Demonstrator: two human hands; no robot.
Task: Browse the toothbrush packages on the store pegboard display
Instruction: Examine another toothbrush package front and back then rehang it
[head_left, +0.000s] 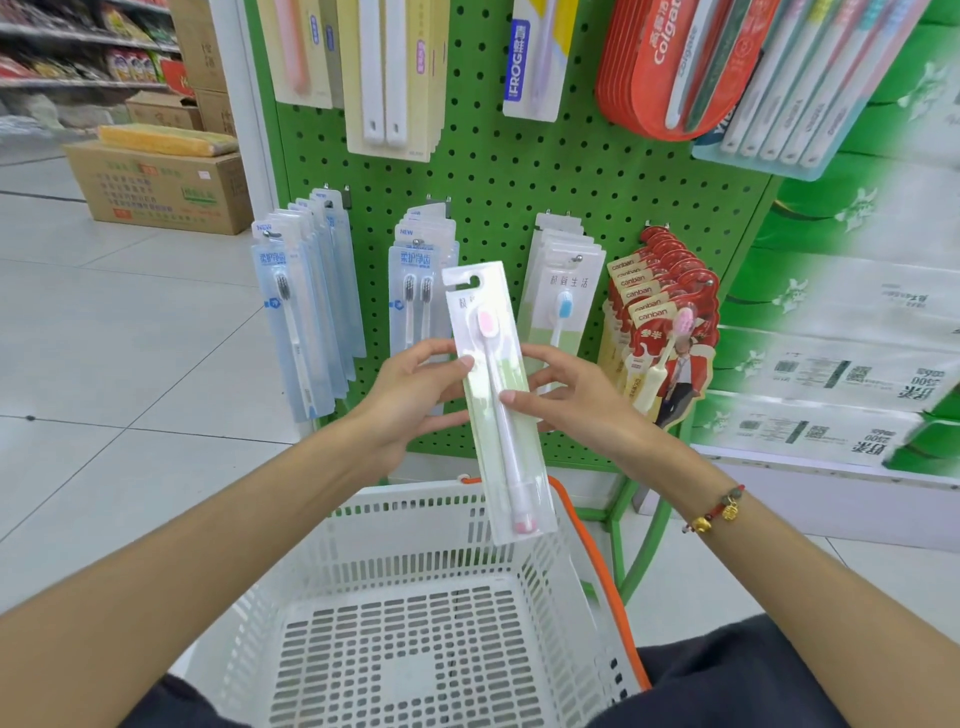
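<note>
In front of the green pegboard (498, 171), both the left hand (415, 400) and the right hand (576, 400) pinch one pink toothbrush package (493, 395) by its side edges (thumbs on its front), holding it above the white basket (415, 613).

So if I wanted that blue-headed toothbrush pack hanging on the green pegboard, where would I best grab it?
Probably by the flat card edges of the blue-headed toothbrush pack, pinching just below the hook from the front, then sliding it outward. It hangs upright at the front of its stack, and the hands holding the pink-headed toothbrush pack cover its lower half.
</note>
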